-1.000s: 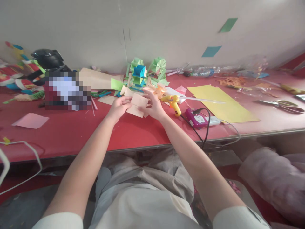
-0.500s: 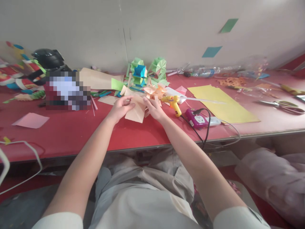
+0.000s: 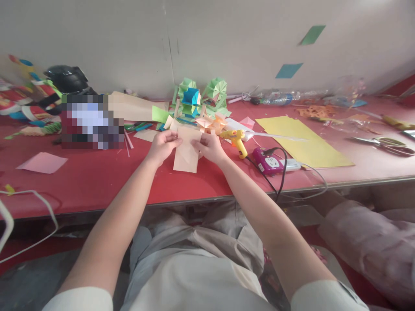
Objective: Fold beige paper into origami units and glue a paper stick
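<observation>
A person's left hand [image 3: 163, 147] and right hand [image 3: 210, 147] hold beige paper [image 3: 187, 153] by opposite sides, fingers clamped on it, over the red worktop [image 3: 155, 185] — apparently a positioning step, the next move calling for light, even pressure.

Before you lies a red table [image 3: 90, 177], paler with sheen toward its right end. Behind the table, you face a grey wall [image 3: 113, 47] with thin dark marks [image 3: 171, 56]; above the table's right part, it bears a green piece [image 3: 313, 35] over a blue piece [image 3: 289, 70], under brighter light [image 3: 372, 4].
</observation>
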A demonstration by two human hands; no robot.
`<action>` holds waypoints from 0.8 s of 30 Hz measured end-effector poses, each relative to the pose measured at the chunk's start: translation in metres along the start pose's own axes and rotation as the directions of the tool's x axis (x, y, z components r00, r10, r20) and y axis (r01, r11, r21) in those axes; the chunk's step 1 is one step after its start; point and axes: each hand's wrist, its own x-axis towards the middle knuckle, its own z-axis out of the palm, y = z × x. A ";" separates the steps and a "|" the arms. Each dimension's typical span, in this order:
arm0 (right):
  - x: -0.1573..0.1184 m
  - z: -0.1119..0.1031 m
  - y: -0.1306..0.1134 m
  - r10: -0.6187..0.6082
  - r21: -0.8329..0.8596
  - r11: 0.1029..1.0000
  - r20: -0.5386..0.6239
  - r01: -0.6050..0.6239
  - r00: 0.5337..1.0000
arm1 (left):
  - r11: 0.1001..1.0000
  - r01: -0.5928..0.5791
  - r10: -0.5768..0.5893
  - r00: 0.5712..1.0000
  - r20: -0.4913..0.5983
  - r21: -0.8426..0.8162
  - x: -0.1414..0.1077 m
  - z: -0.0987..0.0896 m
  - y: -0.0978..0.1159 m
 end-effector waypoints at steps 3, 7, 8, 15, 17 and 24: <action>-0.001 0.000 -0.001 0.003 0.068 0.998 0.019 -0.004 1.000 | 1.000 0.011 -0.011 1.000 0.001 -0.004 -0.001 0.001 0.003; -0.002 -0.002 -0.005 0.028 0.090 0.995 0.023 -0.030 0.999 | 0.999 0.027 -0.027 1.000 0.005 -0.030 -0.001 0.002 0.002; -0.002 -0.002 -0.006 0.042 0.092 0.995 0.014 -0.043 0.999 | 0.999 0.039 -0.038 0.999 0.025 -0.039 -0.002 0.002 0.002; 0.000 -0.001 -0.002 0.073 0.106 0.992 0.008 -0.073 0.997 | 0.996 0.080 -0.082 0.995 -0.051 -0.040 -0.004 0.006 0.006; 0.000 -0.001 0.000 0.062 0.079 0.995 0.021 -0.064 0.998 | 0.994 0.105 -0.108 0.991 -0.085 -0.040 -0.004 0.007 0.009; 0.000 -0.001 0.003 -0.072 -0.167 0.983 0.055 0.080 0.996 | 0.960 0.234 -0.241 0.970 -0.021 -0.155 -0.001 0.002 0.011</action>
